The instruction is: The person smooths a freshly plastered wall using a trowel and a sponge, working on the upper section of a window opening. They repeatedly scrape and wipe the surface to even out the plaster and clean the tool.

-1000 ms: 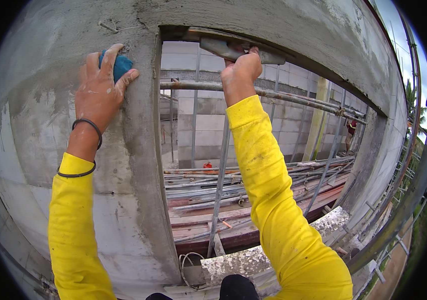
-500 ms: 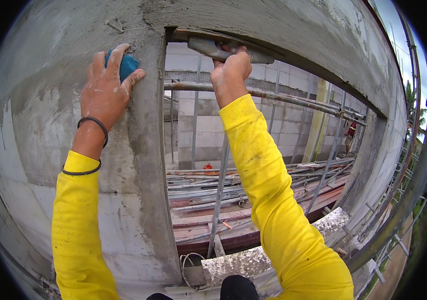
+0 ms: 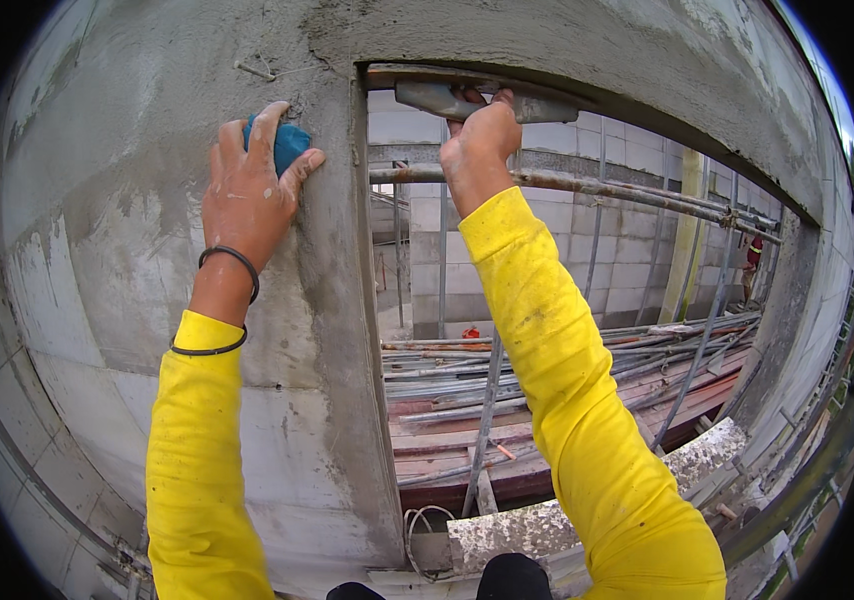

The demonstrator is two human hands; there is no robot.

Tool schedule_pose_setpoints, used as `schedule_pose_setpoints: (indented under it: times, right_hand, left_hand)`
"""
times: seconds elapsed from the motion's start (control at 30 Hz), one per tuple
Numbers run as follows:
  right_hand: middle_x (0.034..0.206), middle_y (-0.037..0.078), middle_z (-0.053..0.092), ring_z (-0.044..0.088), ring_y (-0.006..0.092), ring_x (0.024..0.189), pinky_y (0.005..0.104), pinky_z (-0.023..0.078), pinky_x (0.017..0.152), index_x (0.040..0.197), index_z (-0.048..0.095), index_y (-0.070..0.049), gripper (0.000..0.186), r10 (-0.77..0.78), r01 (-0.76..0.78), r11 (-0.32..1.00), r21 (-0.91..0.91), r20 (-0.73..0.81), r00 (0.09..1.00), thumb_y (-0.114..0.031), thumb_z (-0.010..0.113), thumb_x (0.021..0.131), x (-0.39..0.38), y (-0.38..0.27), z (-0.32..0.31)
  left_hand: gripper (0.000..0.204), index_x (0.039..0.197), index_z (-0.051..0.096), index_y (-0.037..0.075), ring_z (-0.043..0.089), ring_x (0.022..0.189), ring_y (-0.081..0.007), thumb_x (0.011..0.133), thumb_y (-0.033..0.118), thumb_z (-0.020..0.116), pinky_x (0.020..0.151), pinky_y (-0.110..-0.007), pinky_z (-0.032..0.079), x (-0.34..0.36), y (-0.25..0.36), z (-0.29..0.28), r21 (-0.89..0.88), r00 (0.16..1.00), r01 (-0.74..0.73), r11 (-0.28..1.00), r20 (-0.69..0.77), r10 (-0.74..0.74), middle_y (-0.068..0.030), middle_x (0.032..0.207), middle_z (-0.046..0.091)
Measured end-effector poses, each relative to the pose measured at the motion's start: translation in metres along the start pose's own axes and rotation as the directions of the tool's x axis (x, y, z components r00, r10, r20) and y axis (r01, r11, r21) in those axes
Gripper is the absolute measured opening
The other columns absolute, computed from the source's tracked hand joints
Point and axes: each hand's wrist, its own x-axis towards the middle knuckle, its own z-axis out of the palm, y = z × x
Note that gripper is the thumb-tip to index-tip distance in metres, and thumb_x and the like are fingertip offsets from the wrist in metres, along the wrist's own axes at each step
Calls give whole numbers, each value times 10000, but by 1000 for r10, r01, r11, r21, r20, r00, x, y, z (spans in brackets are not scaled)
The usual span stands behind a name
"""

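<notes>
My left hand (image 3: pixel 250 190) is curled around a blue sponge (image 3: pixel 287 143), resting against the rough grey plastered wall (image 3: pixel 162 110) left of the opening. My right hand (image 3: pixel 482 145) reaches up into the opening's top left corner. Its fingers are closed on a grey plastering trowel (image 3: pixel 537 107), which lies lengthwise along the underside of the lintel (image 3: pixel 587 50). The trowel's upper face is hidden against that underside. Both my hands have pale smears on them.
Metal pipes (image 3: pixel 637 198) cross the opening, and a slanting pole (image 3: pixel 487 420) stands just inside. Behind lie many stacked pipes (image 3: pixel 457 375). A nail-like peg (image 3: pixel 254 70) sticks out above my left hand. A splattered board (image 3: pixel 512 530) lies below; a person (image 3: pixel 752 262) stands far right.
The whole view has swung left, so the scene sits further right. Against the opening's left edge, the trowel has slid slightly left. My left hand stays by the same wall patch.
</notes>
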Motion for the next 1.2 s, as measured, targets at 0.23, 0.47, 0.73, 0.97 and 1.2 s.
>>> schedule_pose_setpoints:
  times: [0.23,0.47,0.73,0.97,1.2]
  right_hand:
    - [1196,146,657,686,251,953,430,564,901,1430,436,-3,430,-139,139,990,0,77,987,-234,562,1090,66,-96,-33]
    - [1356,214,600,672,287,1095,406,547,965,1540,278,7,612,-167,165,986,-34,-46,985,-236,595,1076,52,-34,-13]
    - [1101,153,661,679,229,816,361,610,682,1395,408,-4,392,-105,99,987,125,42,994,-82,579,1051,83,-34,-34]
    - [1171,145,663,678,220,884,344,571,789,1466,385,2,495,-135,136,985,107,-12,991,-111,614,1041,79,-41,-37]
    - [1127,129,671,711,252,840,364,598,758,1377,446,-34,426,3,-11,979,202,40,999,-16,633,995,47,8,-19]
  left_hand:
    - [674,1507,453,263,568,1228,-358,947,558,684,888,-458,590,-2,5,-3,12,1000,9,1000,7,-9,-146,1320,519]
    - [670,1504,473,256,569,1235,-351,952,584,665,896,-478,592,4,10,2,30,1000,-21,999,-8,21,-150,1326,504]
    - [705,1516,486,188,556,1258,-369,977,622,617,1053,-476,504,6,10,-11,-66,995,5,998,98,1,-171,1345,506]
    - [699,1513,467,226,570,1244,-375,972,650,592,984,-480,558,3,-4,-3,-3,998,-42,999,44,43,-165,1321,502]
    - [723,1526,455,208,567,1265,-362,978,661,580,1032,-464,535,7,-4,-1,-42,994,-84,996,73,87,-159,1352,498]
